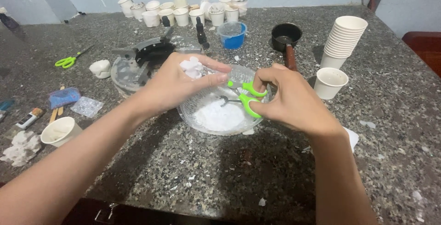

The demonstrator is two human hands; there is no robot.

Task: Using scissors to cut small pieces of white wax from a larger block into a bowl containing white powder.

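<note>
At the centre of the frame both hands meet over a clear, ribbed plastic bowl (193,114) that sits on a speckled grey stone table (220,174). The left hand (177,85) pinches a lump of white, waxy material (193,67) between thumb and fingers, holding it above the bowl's upper left rim, so that whatever comes off it would drop inside. The right hand (289,98) is closed around a pair of green-handled scissors (245,97), thumb and fingers through the loops, the blades pointing left towards the lump; the blades are partly hidden by the left fingers, so how far they gape cannot be told. A heap of white flakes (219,117) already lies in the bottom of the bowl, directly under the hands.

Just right of the bowl stands a single white paper cup (330,82), and behind it, in the upper right, a tall stack of white paper cups (344,41). A small black saucepan with a brown handle (286,39) and a blue plastic tub (232,35) sit above the bowl. A second pair of green scissors (69,60) lies at the upper left, well apart from the hands. At the lower left is another paper cup (58,131) beside crumbled white scraps (20,148).
</note>
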